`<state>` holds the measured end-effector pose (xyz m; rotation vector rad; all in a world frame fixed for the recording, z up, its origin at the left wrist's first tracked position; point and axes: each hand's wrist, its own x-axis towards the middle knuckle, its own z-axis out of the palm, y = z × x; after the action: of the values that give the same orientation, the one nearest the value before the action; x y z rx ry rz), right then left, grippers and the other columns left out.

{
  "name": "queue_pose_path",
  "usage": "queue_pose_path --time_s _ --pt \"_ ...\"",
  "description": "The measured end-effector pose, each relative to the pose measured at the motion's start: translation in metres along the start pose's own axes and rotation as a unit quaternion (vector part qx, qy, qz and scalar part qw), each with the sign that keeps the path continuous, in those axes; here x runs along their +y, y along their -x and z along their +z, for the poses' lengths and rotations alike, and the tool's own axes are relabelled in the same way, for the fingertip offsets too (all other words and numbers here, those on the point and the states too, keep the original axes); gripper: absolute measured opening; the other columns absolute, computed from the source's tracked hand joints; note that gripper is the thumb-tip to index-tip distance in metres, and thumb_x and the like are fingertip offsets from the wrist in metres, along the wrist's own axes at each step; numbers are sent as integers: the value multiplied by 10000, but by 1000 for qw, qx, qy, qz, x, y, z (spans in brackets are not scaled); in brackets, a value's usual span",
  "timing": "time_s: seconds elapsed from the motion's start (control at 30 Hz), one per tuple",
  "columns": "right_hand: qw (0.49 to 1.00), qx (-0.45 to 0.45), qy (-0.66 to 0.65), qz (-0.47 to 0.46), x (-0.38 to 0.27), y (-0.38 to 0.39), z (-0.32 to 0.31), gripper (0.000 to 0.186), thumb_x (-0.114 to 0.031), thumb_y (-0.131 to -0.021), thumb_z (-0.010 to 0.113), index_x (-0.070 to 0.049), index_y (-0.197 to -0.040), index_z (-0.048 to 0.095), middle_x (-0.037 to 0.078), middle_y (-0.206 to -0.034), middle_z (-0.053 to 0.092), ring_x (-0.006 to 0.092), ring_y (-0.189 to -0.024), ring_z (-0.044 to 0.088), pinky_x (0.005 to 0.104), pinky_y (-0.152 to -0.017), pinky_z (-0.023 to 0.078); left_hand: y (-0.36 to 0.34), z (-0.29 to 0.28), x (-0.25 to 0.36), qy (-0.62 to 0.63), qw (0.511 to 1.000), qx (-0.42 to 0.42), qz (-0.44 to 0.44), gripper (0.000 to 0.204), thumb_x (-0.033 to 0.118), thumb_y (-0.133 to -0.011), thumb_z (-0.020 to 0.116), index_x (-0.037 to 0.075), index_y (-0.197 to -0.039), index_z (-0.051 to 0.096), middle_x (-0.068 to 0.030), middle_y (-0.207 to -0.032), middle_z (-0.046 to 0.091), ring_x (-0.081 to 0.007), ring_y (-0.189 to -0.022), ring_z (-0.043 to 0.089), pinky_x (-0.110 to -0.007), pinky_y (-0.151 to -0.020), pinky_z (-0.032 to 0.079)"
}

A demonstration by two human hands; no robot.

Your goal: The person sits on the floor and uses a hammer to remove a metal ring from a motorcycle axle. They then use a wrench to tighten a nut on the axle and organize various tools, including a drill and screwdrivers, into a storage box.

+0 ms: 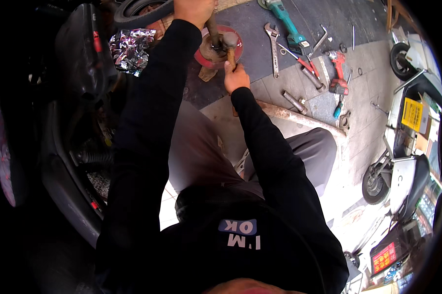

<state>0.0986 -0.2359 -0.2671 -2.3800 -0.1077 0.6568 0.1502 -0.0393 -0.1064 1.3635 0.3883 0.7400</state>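
The person's black top (181, 255), printed in white and blue on the chest, fills the lower middle of the frame, nearest the camera, with grey trousers (201, 152) above it. At the top centre, the left hand (195, 11) is partly cut off by the edge; its fingers are closed around a metal bar (213, 34). The bar's lower end stands in the dark centre of a red round part (204, 58), upper middle of the frame, beside a wooden block (207, 74). Just below that, the right hand (237, 79) has its fingers clamped around the wooden handle of a hammer (230, 55), its head over the red part, close beside the bar.

Upper right of centre lie an adjustable wrench (274, 51), a teal power tool (285, 22) and a red power tool (337, 73). Crumpled foil (131, 49) sits upper left, near a tyre (128, 19).
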Motion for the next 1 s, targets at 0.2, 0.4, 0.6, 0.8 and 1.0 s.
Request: queue_pose_path --time_s 0.2,0.4,0.6,0.8,1.0 --pt "994 -5 57 -88 -3 -43 -37 620 -569 -997 448 27 -1029 619 298 -920 684 485 -970 646 528 -846 490 10 2 1 96 994 5 -47 180 163 -908 746 81 -831 606 32 -647 554 -76 -518 506 -241 -470 391" --pt "930 115 -173 -303 -114 11 -121 429 -426 -1012 538 0 -969 520 225 -721 646 449 -696 645 477 -632 496 12 1 1 32 998 46 -13 183 183 -910 740 89 -817 614 40 -641 550 -76 -501 495 -247 -447 371" --pt "994 0 7 -109 -2 -27 -16 591 -528 -969 522 -20 -1269 548 345 -981 657 536 -996 606 565 -865 476 14 2 6 37 995 89 -13 221 202 -916 732 82 -790 596 25 -626 546 -78 -471 485 -245 -433 379" --pt "963 72 -41 -255 -77 -35 -69 608 -570 -987 486 29 -983 593 259 -790 668 439 -777 680 505 -712 521 17 0 2 43 992 116 -6 224 194 -920 730 77 -793 588 24 -624 550 -80 -465 486 -236 -421 371" --pt "943 123 -117 -286 -99 13 -108 522 -528 -995 515 -8 -1026 545 249 -822 682 457 -799 677 479 -679 522 13 -5 -3 1 989 146 10 250 175 -920 725 80 -742 576 28 -605 539 -73 -472 477 -246 -428 361"
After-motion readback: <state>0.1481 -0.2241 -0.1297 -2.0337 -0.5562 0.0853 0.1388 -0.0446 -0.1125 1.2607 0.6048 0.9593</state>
